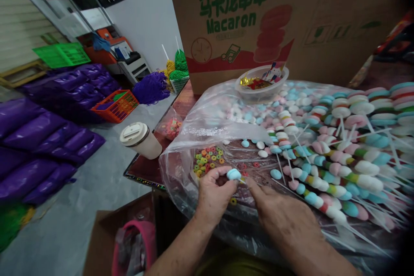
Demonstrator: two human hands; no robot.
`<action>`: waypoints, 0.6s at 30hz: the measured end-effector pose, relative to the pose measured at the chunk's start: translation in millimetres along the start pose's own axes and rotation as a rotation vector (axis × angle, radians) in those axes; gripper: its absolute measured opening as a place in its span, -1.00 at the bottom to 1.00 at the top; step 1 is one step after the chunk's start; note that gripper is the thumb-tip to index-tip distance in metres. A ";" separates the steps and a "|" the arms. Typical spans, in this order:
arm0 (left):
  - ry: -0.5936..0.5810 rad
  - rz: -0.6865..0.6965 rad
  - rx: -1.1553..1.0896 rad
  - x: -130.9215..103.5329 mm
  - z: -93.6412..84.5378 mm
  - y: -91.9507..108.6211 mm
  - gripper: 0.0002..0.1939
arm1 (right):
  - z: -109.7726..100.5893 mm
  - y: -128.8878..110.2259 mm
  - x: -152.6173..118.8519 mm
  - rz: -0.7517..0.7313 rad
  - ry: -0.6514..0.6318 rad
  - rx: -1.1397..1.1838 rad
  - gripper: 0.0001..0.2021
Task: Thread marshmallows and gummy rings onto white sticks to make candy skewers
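Observation:
Thumb and fingers of my left hand (pixel 211 192) pinch a light blue marshmallow piece (pixel 233 174) above the plastic-covered table. My right hand (pixel 281 209) is close beside it, fingers closed on a thin white stick (pixel 242 180) whose tip meets the blue piece. A yellow bit shows near that tip; most of the stick is hidden by the fingers. Behind my left hand lie small coloured candy rings (pixel 207 159). A lone blue piece (pixel 276 174) rests just beyond my right hand. Finished skewers of pink, white and blue pieces (pixel 336 181) are piled to the right.
Loose marshmallow pieces (pixel 294 103) cover the back of the clear plastic sheet (pixel 223 131). A plastic bowl (pixel 261 90) with shiny wrappers stands before a large cardboard box (pixel 233 51). At the left edge are a lidded cup (pixel 140 140) and a bag of rings (pixel 171 127).

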State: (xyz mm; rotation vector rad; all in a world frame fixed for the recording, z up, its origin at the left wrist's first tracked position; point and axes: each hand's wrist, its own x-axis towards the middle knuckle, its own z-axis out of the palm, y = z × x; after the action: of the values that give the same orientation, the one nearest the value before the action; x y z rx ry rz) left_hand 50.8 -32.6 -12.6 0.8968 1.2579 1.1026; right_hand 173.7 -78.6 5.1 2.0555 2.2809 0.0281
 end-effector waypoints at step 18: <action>0.129 0.401 0.414 3.2 -0.6 -37.3 -0.73 | 20.0 -11.3 -10.4 0.012 0.018 -0.065 -0.67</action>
State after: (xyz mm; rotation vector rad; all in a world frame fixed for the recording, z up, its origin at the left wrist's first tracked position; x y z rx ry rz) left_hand 55.3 -39.1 -49.2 1.4561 1.4830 1.2459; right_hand 164.9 -90.7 -15.2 2.0448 2.2470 0.1198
